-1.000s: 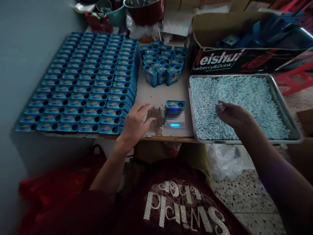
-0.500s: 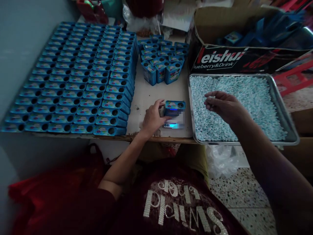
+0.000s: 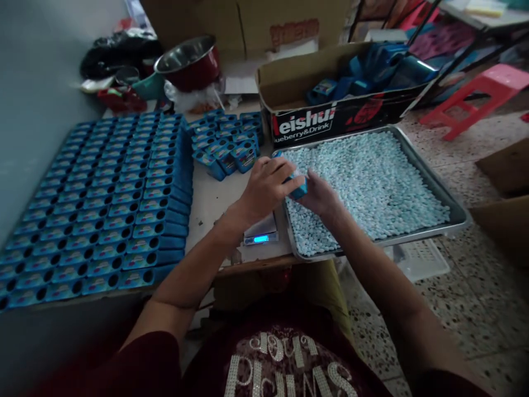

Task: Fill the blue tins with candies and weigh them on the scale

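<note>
My left hand (image 3: 268, 184) is wrapped round a small blue box (image 3: 298, 188), tilted above the left edge of the metal tray (image 3: 458, 218). Close under the box is my right hand (image 3: 320, 193), its palm turned toward it; its fingers are partly hidden behind the box, so what they hold is unclear. Pale blue pellets (image 3: 372, 182) fill most of the tray. A small scale (image 3: 261, 238) with a lit display lies on the table below my left wrist, with no box showing on it.
Rows of blue boxes (image 3: 99, 209) cover the table's left side. A looser group of boxes (image 3: 227, 140) stands at the middle back. Behind the tray is a cardboard carton (image 3: 306, 124) holding blue boxes. A red pot (image 3: 190, 66) and a red stool (image 3: 475, 94) are farther off.
My left hand has lifted the blue box off the scale and moved it right to the tray. My right hand has come left beside the box. The view has shifted.
</note>
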The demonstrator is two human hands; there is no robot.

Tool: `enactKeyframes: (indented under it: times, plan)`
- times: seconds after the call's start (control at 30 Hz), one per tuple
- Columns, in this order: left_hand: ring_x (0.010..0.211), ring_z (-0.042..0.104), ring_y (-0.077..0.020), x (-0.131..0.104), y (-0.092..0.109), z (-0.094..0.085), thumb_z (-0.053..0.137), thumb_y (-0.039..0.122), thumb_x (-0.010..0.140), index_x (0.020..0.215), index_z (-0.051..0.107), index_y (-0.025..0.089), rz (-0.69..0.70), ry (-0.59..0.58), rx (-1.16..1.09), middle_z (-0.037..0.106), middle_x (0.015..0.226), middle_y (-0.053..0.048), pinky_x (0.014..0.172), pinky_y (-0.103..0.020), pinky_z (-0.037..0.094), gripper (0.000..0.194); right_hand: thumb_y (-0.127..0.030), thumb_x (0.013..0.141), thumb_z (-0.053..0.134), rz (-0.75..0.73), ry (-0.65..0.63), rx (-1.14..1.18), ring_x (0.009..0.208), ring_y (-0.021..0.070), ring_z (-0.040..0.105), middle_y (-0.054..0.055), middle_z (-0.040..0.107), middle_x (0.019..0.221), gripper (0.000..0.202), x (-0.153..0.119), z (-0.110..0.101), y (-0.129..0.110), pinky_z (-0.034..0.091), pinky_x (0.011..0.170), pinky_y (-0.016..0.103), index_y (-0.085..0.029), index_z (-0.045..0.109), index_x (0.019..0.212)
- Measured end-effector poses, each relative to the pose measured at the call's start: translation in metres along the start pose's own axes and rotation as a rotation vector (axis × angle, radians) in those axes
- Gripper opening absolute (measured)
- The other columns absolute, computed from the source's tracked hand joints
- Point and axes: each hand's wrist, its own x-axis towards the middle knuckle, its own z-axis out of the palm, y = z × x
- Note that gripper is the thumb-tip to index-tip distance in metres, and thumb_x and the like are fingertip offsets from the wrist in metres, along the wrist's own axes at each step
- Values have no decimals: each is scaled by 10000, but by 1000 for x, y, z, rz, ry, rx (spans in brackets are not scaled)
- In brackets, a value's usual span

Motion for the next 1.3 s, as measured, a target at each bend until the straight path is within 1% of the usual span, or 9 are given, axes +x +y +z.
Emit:
enactKeyframes:
  times: [0.13, 0.33, 0.57, 0.67, 0.87, 1.0, 1.13, 1.2, 1.3]
  plan:
    - [1327, 634, -305, 14, -4, 19, 530, 131, 1068, 1227, 814, 373, -58, 88, 48, 770, 1281, -64, 1158, -526, 501, 406, -388, 1193, 366, 125, 94, 304, 753, 178, 674, 23, 703, 809, 364, 7, -1, -4, 634, 712, 301, -216, 627, 1006]
    - [1192, 666, -273, 7, -16, 45, 623, 154, 1054, 1198, 835, 341, -50, 377, -41, 774, 1208, -55, 1132, -482, 489, 318, -442, 1162, 441, 83, 187, 398, 734, 199, 627, 46, 652, 826, 363, 13, -11, -9, 606, 615, 282, -210, 681, 1020]
    - [1237, 657, -284, 6, -14, 55, 648, 118, 1030, 1188, 850, 405, -11, 312, 39, 797, 1210, -40, 1232, -547, 373, 385, -374, 1156, 446, 55, 165, 420, 765, 193, 641, 55, 682, 861, 349, 13, -12, -3, 597, 618, 279, -176, 693, 1010]
    - [1215, 668, -288, 7, -12, 54, 681, 94, 998, 1160, 855, 406, -18, 311, 29, 798, 1192, -35, 1199, -538, 401, 393, -355, 1161, 459, 20, 188, 423, 807, 194, 664, 55, 705, 916, 306, 15, -13, 0, 620, 634, 290, -191, 660, 999]
    - [1137, 700, -268, -1, -21, 58, 848, 203, 907, 1178, 843, 305, -268, 413, -253, 771, 1158, -42, 1096, -437, 540, 290, -203, 1112, 503, -9, 163, 475, 741, 172, 638, 34, 700, 895, 176, 24, -25, 7, 699, 709, 326, -232, 599, 968]
    - [1136, 735, -243, -30, -30, 63, 960, 347, 801, 1184, 775, 253, -528, 496, -664, 784, 1162, -36, 1089, -396, 595, 436, -46, 951, 660, -16, 35, 414, 806, 148, 708, 72, 741, 954, 158, 34, -42, 14, 686, 698, 216, -185, 671, 1026]
    - [1048, 771, -205, -85, -28, 63, 1018, 358, 708, 1151, 701, 231, -734, 546, -1021, 800, 1127, -26, 1034, -364, 629, 559, -90, 915, 746, -40, 4, 204, 646, 89, 615, 87, 773, 951, 167, 36, -51, 12, 487, 456, 121, -154, 716, 1067]
    - [1016, 777, -191, -113, -22, 64, 1031, 331, 686, 1137, 683, 229, -779, 524, -1088, 802, 1098, -14, 1003, -339, 633, 579, -155, 932, 755, -96, 20, 56, 589, 72, 565, 76, 774, 897, 113, 33, -48, 8, 397, 418, 121, -152, 721, 1039]
    - [1033, 783, -199, -139, -14, 66, 1015, 332, 717, 1178, 689, 229, -819, 449, -1049, 810, 1115, -22, 1000, -339, 636, 574, -217, 914, 800, -159, 19, -177, 579, 70, 560, 41, 748, 788, 117, 25, -40, 3, 394, 470, 133, -156, 729, 983]
